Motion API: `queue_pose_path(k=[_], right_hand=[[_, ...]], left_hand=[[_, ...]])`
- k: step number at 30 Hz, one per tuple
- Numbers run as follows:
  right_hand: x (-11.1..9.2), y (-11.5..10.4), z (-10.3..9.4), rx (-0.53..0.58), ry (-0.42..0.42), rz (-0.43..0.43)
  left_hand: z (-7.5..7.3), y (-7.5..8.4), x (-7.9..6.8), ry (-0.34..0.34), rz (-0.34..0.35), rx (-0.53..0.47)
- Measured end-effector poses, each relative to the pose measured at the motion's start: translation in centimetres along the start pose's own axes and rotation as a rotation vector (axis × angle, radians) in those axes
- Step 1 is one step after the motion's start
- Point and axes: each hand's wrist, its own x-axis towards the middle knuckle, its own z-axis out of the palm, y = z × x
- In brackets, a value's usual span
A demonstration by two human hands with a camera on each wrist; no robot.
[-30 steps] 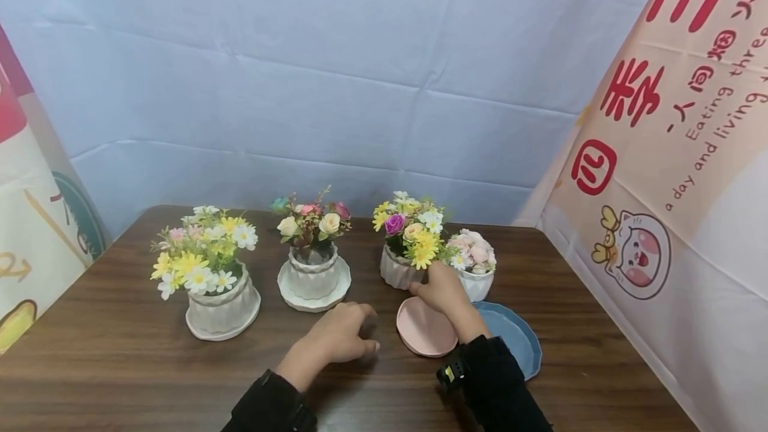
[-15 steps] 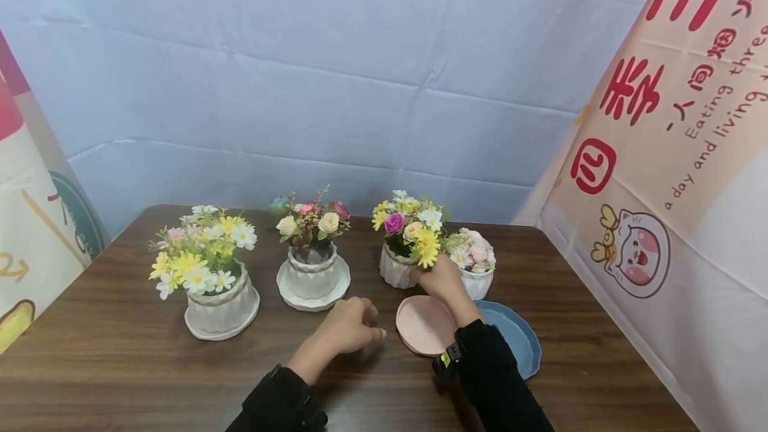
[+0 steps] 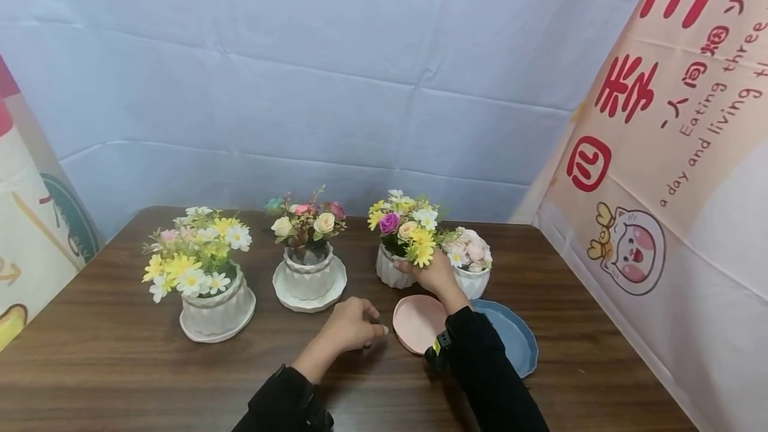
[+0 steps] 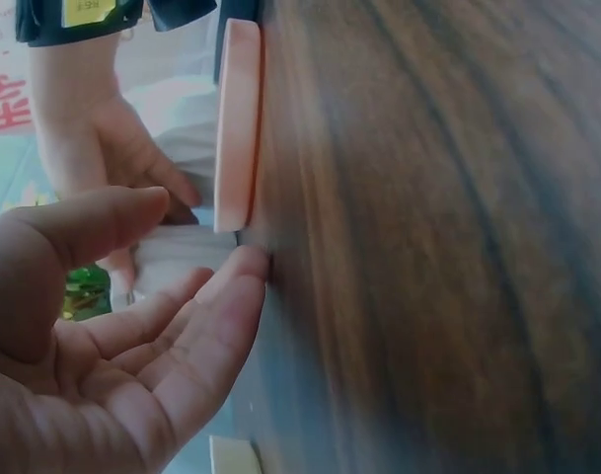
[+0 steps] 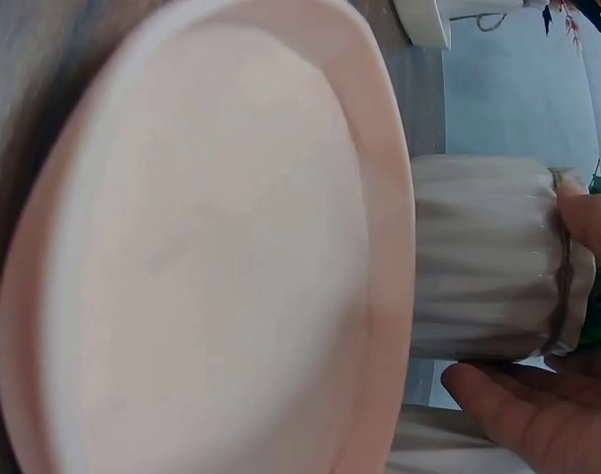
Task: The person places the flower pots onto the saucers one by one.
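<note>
At the back right, my right hand (image 3: 437,277) grips a white fluted flower pot (image 3: 392,271) holding a purple rose and yellow and white daisies (image 3: 408,225). In the right wrist view the thumb (image 5: 588,225) presses the rim of this pot (image 5: 488,259), and other fingers (image 5: 512,403) lie along its opposite side. A pink saucer (image 3: 416,327) rests on the table in front of the pot, under my right wrist. My left hand (image 3: 351,325) holds nothing; its fingers are relaxed, low over the wood just left of the saucer.
Behind the right hand stands a white pot of pale pink flowers (image 3: 473,283), with a blue plate (image 3: 513,342) in front, partly under the sleeve. Two white pots, with daisies (image 3: 210,312) and roses (image 3: 309,275), stand on white saucers at left. A cloth (image 3: 336,85) hangs behind.
My right hand has shifted slightly left and taken a grip on the pot with the purple rose. My left hand has moved a little to the right.
</note>
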Motion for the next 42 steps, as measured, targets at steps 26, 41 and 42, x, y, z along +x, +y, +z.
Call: queue_pose_path(k=[26,41,42], right_hand=[[0.3,-0.6,0.2,-0.06,-0.025,0.06],[0.2,-0.8,0.0,-0.076,-0.03,0.058],[0.2,-0.8,0.0,-0.076,-0.03,0.06]], left_hand=[[2.4,1.3,2.0,0.108,-0.171,0.18],[2.7,1.1,2.3,0.07,-0.168,-0.151],[2.7,1.1,2.3,0.068,-0.167,-0.155]])
